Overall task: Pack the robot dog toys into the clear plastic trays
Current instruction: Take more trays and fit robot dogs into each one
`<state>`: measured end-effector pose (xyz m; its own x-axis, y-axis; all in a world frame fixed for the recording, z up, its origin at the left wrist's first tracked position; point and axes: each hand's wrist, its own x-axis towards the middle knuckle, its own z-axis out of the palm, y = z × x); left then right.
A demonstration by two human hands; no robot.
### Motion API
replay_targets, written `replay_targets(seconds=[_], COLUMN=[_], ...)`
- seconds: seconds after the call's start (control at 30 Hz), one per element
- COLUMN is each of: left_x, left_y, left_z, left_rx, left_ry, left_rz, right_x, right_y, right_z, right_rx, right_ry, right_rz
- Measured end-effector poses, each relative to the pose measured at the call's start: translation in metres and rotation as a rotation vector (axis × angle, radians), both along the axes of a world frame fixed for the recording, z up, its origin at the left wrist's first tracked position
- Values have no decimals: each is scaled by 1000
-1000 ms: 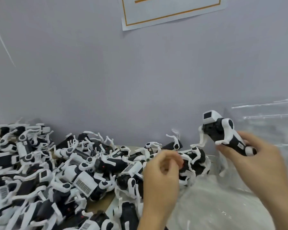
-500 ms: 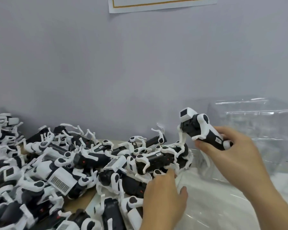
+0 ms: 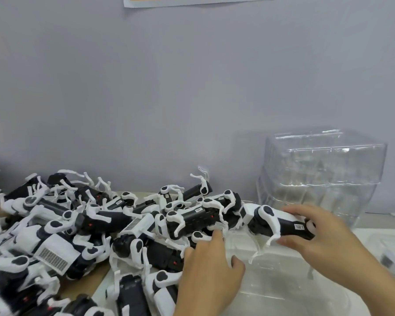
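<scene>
- Two hands work at the near edge of the table (image 3: 132, 194), over a clear tray (image 3: 283, 283) lying flat in front of the person.
- Right hand (image 3: 324, 242) grasps a black-and-white toy dog (image 3: 276, 222) by its rear end, thumb below and fingers curled over the top; the toy lies level, head pointing left, legs hanging just above the flat tray.
- Left hand (image 3: 211, 267) reaches into the heap of toys (image 3: 78, 226), fingers bent loosely, fingertips touching a dog in the pile (image 3: 192, 218); whether it grips anything I cannot tell.
- Heap covers the left half of the table, legs tangled.
- Stack of clear trays (image 3: 322, 174) stands at the far right against the grey wall (image 3: 192, 87).
- Paper sheet (image 3: 192, 0) hangs on the wall at the top.
</scene>
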<state>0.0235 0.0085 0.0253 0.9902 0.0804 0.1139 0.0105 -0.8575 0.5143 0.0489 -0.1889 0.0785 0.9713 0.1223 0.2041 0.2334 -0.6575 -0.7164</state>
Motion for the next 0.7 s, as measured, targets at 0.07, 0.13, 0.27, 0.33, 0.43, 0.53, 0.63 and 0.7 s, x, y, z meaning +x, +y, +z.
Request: replay_targets(seconds=[0.07, 0.13, 0.27, 0.33, 0.43, 0.53, 0.63, 0.7], left_x=[1, 2, 1, 1, 1, 1, 2, 3], left_y=[-3, -6, -8, -7, -5, -3, -3, -3], left_z=[0, -1, -2, -2, -3, -3, -2, -2], left_rx=[-23, -101, -237, -319, -376, -385, -391, -398], left_ry=[-19, -34, -57, -55, -24, -16, -17, -15], left_rz=[-6, -10, -15, -19, -65, -112, -118, -120], right_x=[1, 0, -2, -1, 2, 4, 6, 7], right_y=[-3, -6, -7, -6, -4, 1, 3, 2], right_z=[-2, -2, 0, -3, -11, -19, -23, -25], right_rx=[-22, -38, -92, -121, -154, -148, -124, -112], right_ry=[27, 74, 138, 156, 172, 175, 157, 137], right_rz=[29, 73, 128, 116, 93, 98, 80, 67])
